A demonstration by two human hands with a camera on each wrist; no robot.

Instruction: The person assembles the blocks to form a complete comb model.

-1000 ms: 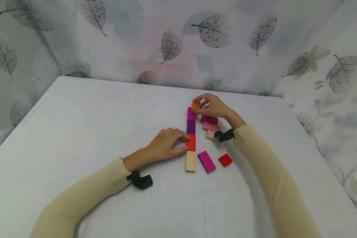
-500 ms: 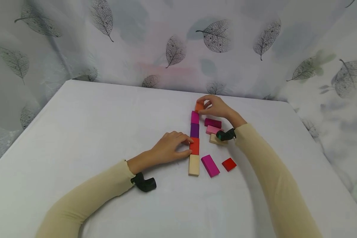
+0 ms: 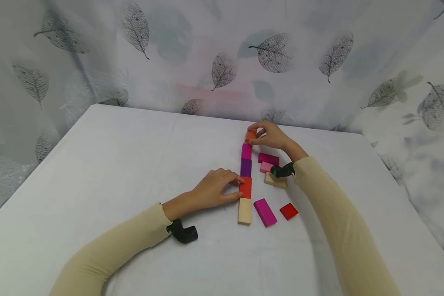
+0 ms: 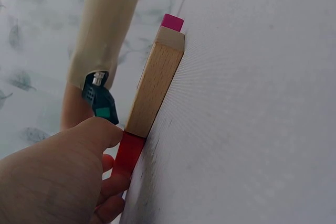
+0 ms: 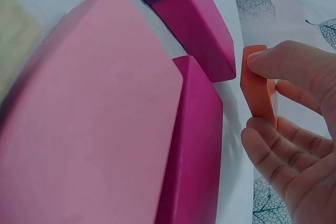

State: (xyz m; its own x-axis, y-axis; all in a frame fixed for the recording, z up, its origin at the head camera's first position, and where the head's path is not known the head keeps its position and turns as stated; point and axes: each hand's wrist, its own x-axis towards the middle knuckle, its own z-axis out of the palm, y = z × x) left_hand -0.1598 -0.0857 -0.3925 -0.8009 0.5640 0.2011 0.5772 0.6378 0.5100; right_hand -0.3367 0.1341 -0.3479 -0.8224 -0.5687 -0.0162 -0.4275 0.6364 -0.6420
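Note:
My right hand (image 3: 275, 135) pinches an orange block (image 3: 250, 135) between thumb and fingers, at the far end of a straight row. In the right wrist view the orange block (image 5: 257, 82) appears tilted beyond the end of a magenta block (image 5: 199, 27). The row runs toward me as the magenta block (image 3: 246, 151), a purple block (image 3: 246, 167), a red block (image 3: 246, 188) and a plain wooden block (image 3: 244, 211). My left hand (image 3: 213, 189) holds the red block from its left side, thumb by the wooden block's end and fingers curled at the other end.
Right of the row lie a dark pink block (image 3: 269, 158), a light pink block (image 3: 265, 167) and a pale wooden block (image 3: 275, 180). Nearer are another magenta block (image 3: 265, 213) and a small red block (image 3: 289, 211). The white table (image 3: 151, 144) ends at a leaf-patterned curtain (image 3: 155, 82).
The head view has shifted, so everything appears lower and further right. My right hand has moved the orange block slightly farther out from the magenta one. My left hand stays at the red block.

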